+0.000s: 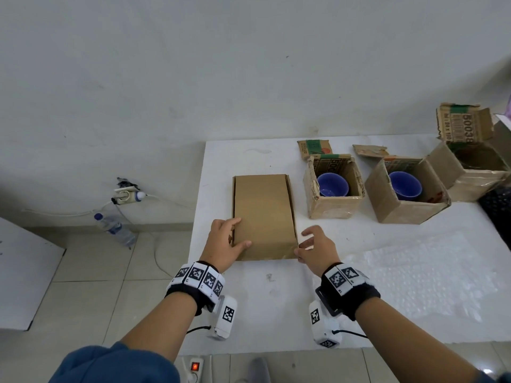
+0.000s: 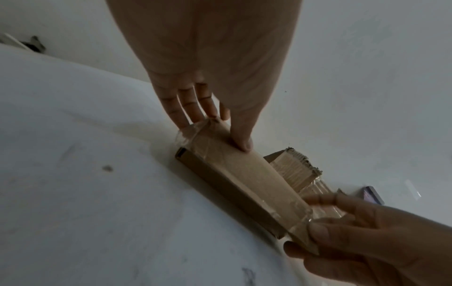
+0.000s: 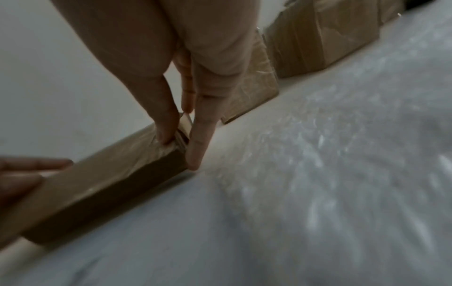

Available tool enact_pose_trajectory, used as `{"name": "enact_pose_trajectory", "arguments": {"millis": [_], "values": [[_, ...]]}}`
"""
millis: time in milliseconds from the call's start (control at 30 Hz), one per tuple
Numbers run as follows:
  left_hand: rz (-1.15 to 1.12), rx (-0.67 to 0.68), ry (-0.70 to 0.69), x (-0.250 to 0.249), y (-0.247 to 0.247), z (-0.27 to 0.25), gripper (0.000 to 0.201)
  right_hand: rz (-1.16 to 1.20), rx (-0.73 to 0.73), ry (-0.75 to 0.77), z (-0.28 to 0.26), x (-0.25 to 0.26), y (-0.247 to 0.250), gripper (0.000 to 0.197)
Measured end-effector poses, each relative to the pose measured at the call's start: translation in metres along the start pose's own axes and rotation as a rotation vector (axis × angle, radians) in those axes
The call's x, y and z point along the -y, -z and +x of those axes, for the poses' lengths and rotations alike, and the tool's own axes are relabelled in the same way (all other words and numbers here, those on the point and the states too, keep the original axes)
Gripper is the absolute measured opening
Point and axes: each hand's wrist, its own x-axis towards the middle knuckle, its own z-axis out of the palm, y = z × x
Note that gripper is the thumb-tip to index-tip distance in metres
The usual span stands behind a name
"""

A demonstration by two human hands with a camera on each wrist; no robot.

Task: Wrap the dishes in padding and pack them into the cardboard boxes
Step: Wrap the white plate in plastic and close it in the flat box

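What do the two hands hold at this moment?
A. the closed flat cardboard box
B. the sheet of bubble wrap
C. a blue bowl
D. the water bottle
A: the left hand and the right hand each hold a near corner of the closed flat cardboard box lying on the table.

White table (image 1: 249, 299) fills right side of frame. Flat brown box (image 1: 262, 217) at middle. Upper right, in row: first open box (image 1: 331, 207), second open box (image 1: 401, 210), third open box (image 1: 470, 182). Bubble wrap (image 1: 428, 277) (bumpy, see-through) lower right.
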Motion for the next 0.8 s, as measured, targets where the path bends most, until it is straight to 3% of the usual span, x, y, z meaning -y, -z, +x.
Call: {"name": "enact_pose_trajectory", "arguments": {"millis": [100, 200, 533, 667, 800], "values": [[-0.077, -0.075, 0.093, 0.004, 0.002, -0.007, 0.065, -0.308, 0.081, 0.151, 0.004, 0.006, 0.001, 0.066], [-0.192, -0.084, 0.217, 0.010, 0.003, -0.018, 0.055, -0.428, 0.125, 0.189, 0.011, 0.011, 0.003, 0.066], [-0.361, -0.060, 0.338, 0.020, 0.000, -0.027, 0.022, -0.524, 0.140, 0.187, 0.024, 0.015, 0.002, 0.068], [-0.497, -0.018, 0.424, 0.018, 0.002, -0.026, 0.019, -0.517, 0.139, 0.185, 0.023, 0.015, 0.001, 0.068], [-0.490, 0.001, 0.437, 0.016, 0.005, -0.024, 0.023, -0.520, 0.143, 0.190, 0.023, 0.016, 0.003, 0.069]]}}
